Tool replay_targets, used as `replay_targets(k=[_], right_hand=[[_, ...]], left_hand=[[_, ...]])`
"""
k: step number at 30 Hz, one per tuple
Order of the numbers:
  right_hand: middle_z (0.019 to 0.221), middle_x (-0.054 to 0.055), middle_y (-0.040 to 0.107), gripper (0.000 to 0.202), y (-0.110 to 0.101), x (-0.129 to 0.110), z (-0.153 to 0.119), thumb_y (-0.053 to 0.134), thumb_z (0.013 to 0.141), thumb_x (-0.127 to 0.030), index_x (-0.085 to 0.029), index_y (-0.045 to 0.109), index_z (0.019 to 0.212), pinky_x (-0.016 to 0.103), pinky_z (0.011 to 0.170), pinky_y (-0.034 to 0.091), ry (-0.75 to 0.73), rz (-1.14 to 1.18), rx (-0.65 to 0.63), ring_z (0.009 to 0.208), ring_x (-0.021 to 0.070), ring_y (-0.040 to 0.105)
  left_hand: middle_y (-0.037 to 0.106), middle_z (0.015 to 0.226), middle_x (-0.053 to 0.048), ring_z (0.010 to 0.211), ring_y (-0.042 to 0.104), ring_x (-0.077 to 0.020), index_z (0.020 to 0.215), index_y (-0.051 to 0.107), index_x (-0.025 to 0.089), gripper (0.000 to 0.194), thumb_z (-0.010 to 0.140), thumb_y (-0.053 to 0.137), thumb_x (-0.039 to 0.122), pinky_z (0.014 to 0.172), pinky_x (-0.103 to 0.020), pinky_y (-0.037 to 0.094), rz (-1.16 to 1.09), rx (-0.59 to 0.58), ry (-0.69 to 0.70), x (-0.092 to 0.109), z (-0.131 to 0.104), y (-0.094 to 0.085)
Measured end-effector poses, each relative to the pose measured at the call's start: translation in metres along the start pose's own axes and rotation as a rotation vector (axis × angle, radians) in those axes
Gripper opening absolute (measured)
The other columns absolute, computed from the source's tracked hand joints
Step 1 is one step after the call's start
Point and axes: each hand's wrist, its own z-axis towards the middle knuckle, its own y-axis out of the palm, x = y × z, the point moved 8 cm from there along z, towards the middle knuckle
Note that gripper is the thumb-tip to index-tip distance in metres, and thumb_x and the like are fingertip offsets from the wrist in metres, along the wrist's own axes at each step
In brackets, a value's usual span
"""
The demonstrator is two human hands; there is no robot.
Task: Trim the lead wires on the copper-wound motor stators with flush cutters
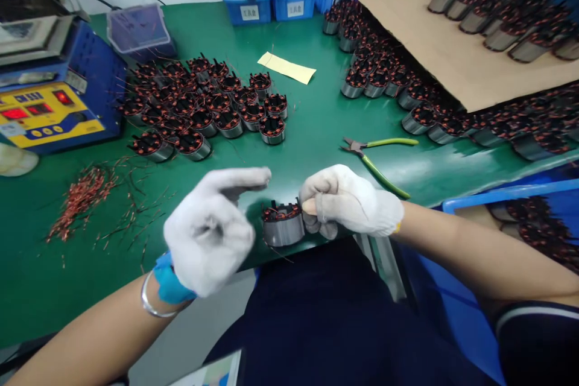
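Observation:
A motor stator (283, 230), a steel ring with copper windings and black prongs, stands upright at the bench's front edge. A loose thin wire trails below it. Just left of the stator is my left hand (210, 229), in a white glove, its index finger stretched out and apart from the thumb; nothing shows between them. My right hand (341, 200), also gloved with a bare thumb tip, is closed in a pinch against the stator's right rim. Whatever the pinch holds is hidden by the fingers. Green-handled diagonal cutters (377, 160) lie with jaws apart beyond my right hand.
Several stators (212, 105) cluster at back left; more stand at right around and on a cardboard sheet (420, 42). Copper wire clippings (85, 196) lie left, near a blue-yellow device (54, 108). Bins (246, 11) line the back. A blue crate (511, 193) holds stators at right.

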Motion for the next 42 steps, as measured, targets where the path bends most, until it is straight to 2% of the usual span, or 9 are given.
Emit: replay_targets(k=[5, 12, 15, 18, 26, 32, 35, 38, 42], right_hand=[[0.054, -0.003, 0.058, 0.011, -0.002, 0.005, 0.001, 0.057, 0.079, -0.019, -0.014, 0.058, 0.070, 0.015, 0.039, 0.040, -0.013, -0.216, 0.035, 0.044, 0.0081, 0.056], [0.063, 0.001, 0.064, 0.017, -0.016, 0.006, 0.008, 0.050, 0.084, -0.028, -0.016, 0.059, 0.075, 0.023, 0.047, 0.046, 0.043, -0.525, 0.075, 0.051, 0.0128, 0.060], [0.101, 0.012, 0.068, 0.033, -0.025, -0.033, -0.002, 0.063, 0.075, -0.038, -0.014, 0.064, 0.098, 0.037, 0.079, 0.054, -0.294, -1.067, 0.242, 0.092, 0.0246, 0.066], [0.131, 0.015, 0.056, 0.059, -0.004, -0.053, -0.016, 0.069, 0.071, -0.046, -0.016, 0.057, 0.120, 0.056, 0.110, 0.030, -0.646, -1.452, 0.287, 0.127, 0.0339, 0.046], [0.095, 0.003, 0.069, 0.028, 0.029, -0.023, 0.004, 0.043, 0.090, -0.014, -0.029, 0.067, 0.091, 0.062, 0.116, 0.015, -0.528, -1.810, 0.071, 0.112, 0.0231, 0.058], [0.097, 0.010, 0.069, 0.021, -0.052, -0.046, -0.033, 0.050, 0.089, -0.032, -0.019, 0.065, 0.094, 0.048, 0.096, 0.048, -0.393, -1.726, 0.323, 0.102, 0.0262, 0.063], [0.127, 0.018, 0.057, 0.065, -0.110, -0.042, -0.061, 0.068, 0.073, -0.053, -0.016, 0.056, 0.125, 0.048, 0.086, 0.052, -0.085, -1.698, 0.582, 0.109, 0.0363, 0.059], [0.145, 0.028, 0.036, 0.112, -0.142, -0.021, -0.075, 0.078, 0.059, -0.057, -0.009, 0.030, 0.147, 0.050, 0.096, 0.046, 0.176, -1.684, 0.534, 0.128, 0.0468, 0.041], [0.143, 0.025, 0.039, 0.114, -0.158, -0.006, -0.077, 0.072, 0.061, -0.064, -0.012, 0.024, 0.151, 0.051, 0.099, 0.045, 0.311, -1.648, 0.445, 0.129, 0.0450, 0.041]], left_hand=[[0.068, 0.107, -0.007, 0.090, 0.067, -0.0209, 0.111, 0.059, 0.019, 0.034, 0.081, 0.066, 0.033, 0.076, -0.033, 0.056, 0.203, -0.488, -0.243, -0.035, 0.002, 0.045], [0.066, 0.096, -0.010, 0.088, 0.063, -0.0289, 0.104, 0.060, 0.014, 0.047, 0.074, 0.068, 0.049, 0.079, -0.044, 0.049, 0.843, -0.265, 0.046, -0.034, 0.002, 0.031], [0.064, 0.095, -0.007, 0.087, 0.062, -0.0291, 0.102, 0.059, 0.017, 0.054, 0.067, 0.071, 0.057, 0.077, -0.044, 0.050, 0.889, -0.321, -0.105, -0.046, 0.002, 0.029], [0.061, 0.106, -0.009, 0.097, 0.061, -0.0293, 0.110, 0.054, 0.015, 0.072, 0.059, 0.074, 0.061, 0.083, -0.042, 0.050, 0.832, -0.236, -0.122, -0.041, 0.004, 0.022], [0.064, 0.103, -0.004, 0.094, 0.063, -0.0226, 0.109, 0.054, 0.021, 0.039, 0.078, 0.062, 0.042, 0.080, -0.036, 0.050, 0.763, -0.305, -0.146, -0.042, 0.001, 0.025], [0.061, 0.091, -0.004, 0.081, 0.058, -0.0222, 0.085, 0.061, 0.022, 0.018, 0.075, 0.056, 0.035, 0.067, -0.035, 0.046, 0.881, -0.341, -0.195, -0.048, 0.006, 0.016], [0.063, 0.088, -0.002, 0.082, 0.058, -0.0224, 0.081, 0.063, 0.023, 0.014, 0.071, 0.056, 0.030, 0.072, -0.036, 0.047, 0.824, -0.317, -0.263, -0.053, 0.006, 0.010], [0.066, 0.086, -0.001, 0.084, 0.059, -0.0231, 0.081, 0.066, 0.025, 0.015, 0.069, 0.058, 0.031, 0.078, -0.038, 0.048, 0.761, -0.326, -0.337, -0.057, 0.006, 0.008], [0.069, 0.083, -0.002, 0.083, 0.061, -0.0221, 0.076, 0.068, 0.023, 0.024, 0.077, 0.056, 0.043, 0.077, -0.035, 0.049, 0.674, -0.333, -0.387, -0.059, 0.010, 0.008]])
